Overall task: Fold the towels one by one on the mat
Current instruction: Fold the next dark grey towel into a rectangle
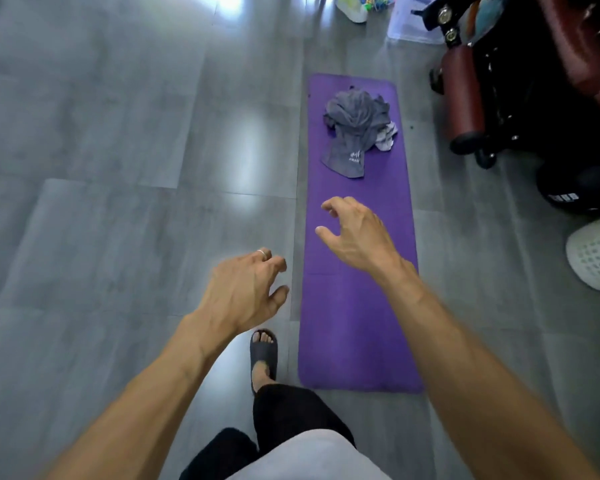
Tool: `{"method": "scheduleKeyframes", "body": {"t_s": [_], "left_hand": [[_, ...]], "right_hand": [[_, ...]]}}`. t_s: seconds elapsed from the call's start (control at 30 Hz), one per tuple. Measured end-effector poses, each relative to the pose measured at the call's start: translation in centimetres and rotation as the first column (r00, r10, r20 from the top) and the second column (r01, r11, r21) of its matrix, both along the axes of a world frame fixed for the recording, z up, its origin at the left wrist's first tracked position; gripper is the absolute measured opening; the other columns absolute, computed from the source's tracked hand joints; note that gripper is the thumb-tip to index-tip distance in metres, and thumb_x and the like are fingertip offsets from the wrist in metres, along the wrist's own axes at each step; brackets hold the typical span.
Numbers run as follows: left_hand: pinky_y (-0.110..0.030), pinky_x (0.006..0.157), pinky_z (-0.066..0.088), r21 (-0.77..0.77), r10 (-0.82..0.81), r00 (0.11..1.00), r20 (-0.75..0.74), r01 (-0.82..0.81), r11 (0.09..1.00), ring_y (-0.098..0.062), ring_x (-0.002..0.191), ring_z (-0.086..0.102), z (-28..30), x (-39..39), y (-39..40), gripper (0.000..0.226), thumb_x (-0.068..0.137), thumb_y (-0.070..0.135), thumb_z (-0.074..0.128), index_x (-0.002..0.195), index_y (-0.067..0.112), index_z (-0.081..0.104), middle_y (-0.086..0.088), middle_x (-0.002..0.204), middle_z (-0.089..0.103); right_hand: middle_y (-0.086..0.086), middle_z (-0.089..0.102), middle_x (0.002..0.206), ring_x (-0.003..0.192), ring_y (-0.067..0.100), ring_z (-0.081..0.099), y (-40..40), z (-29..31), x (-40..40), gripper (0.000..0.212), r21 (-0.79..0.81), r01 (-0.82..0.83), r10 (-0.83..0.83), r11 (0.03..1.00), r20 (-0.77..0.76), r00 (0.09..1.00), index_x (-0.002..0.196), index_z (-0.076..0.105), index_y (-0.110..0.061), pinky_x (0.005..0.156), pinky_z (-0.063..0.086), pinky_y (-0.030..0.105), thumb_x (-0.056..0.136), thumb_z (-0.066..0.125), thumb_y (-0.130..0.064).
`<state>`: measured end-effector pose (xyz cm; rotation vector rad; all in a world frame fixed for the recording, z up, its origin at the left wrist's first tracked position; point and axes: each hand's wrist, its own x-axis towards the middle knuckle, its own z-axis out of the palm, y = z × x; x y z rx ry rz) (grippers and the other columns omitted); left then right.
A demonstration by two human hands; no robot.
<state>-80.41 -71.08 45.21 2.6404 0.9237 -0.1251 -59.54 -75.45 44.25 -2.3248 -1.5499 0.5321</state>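
Observation:
A purple mat (357,323) lies lengthwise on the grey floor. At its far end sits a crumpled heap of grey towels (355,123), with a white cloth (387,136) peeking out on the right. My right hand (357,233) hovers over the mat's middle, fingers curled apart, holding nothing. My left hand (246,292) hangs over the floor just left of the mat, fingers loosely spread and empty, a ring on one finger. Both hands are well short of the towels.
A dark massage chair (520,81) stands right of the mat's far end. A white perforated basket (596,254) sits at the right edge. Clear bins and clutter (413,19) lie beyond the mat. My sandalled foot (264,355) stands left of the mat.

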Motion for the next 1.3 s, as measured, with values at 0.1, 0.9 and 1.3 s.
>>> {"method": "scheduleKeyframes", "body": {"t_s": [0.1, 0.9, 1.3], "left_hand": [[-0.032, 0.067, 0.049, 0.010, -0.015, 1.000, 0.006, 0.015, 1.000, -0.024, 0.093, 0.063, 0.0, 2.4, 5.8, 0.035, 0.091, 0.042, 0.053, 0.119, 0.024, 0.058, 0.003, 0.110, 0.060], [-0.035, 0.070, 0.053, -0.158, -0.343, 0.938, -0.053, 0.331, 0.930, -0.025, 0.094, 0.064, -9.6, 34.6, 53.2, 0.032, 0.088, 0.038, 0.055, 0.117, 0.026, 0.059, 0.003, 0.107, 0.062], [-0.034, 0.069, 0.052, -0.140, -0.531, 0.847, -0.016, 0.524, 0.840, -0.023, 0.095, 0.063, -33.9, 58.3, 67.1, 0.031, 0.087, 0.039, 0.055, 0.115, 0.028, 0.058, 0.005, 0.107, 0.061]], "right_hand": [[0.006, 0.060, 0.115, 0.107, 0.027, 0.057, 6.4, 0.8, 2.0, 0.040, 0.001, -0.009, 0.009, 1.000, 0.017, 1.000, 0.124, 0.056, -0.015, 0.087, 0.048, 0.041, 0.088, 0.061, -0.035], [0.008, 0.060, 0.116, 0.106, 0.028, 0.059, 46.2, -8.4, 31.5, 0.040, -0.080, 0.440, -0.446, 0.894, -0.083, 0.891, 0.123, 0.058, -0.015, 0.088, 0.049, 0.042, 0.086, 0.063, -0.029], [0.005, 0.057, 0.120, 0.111, 0.024, 0.056, 56.1, -33.1, 52.2, 0.040, -0.142, 0.560, -0.571, 0.816, -0.043, 0.820, 0.126, 0.056, -0.018, 0.089, 0.048, 0.039, 0.087, 0.060, -0.027]]}}
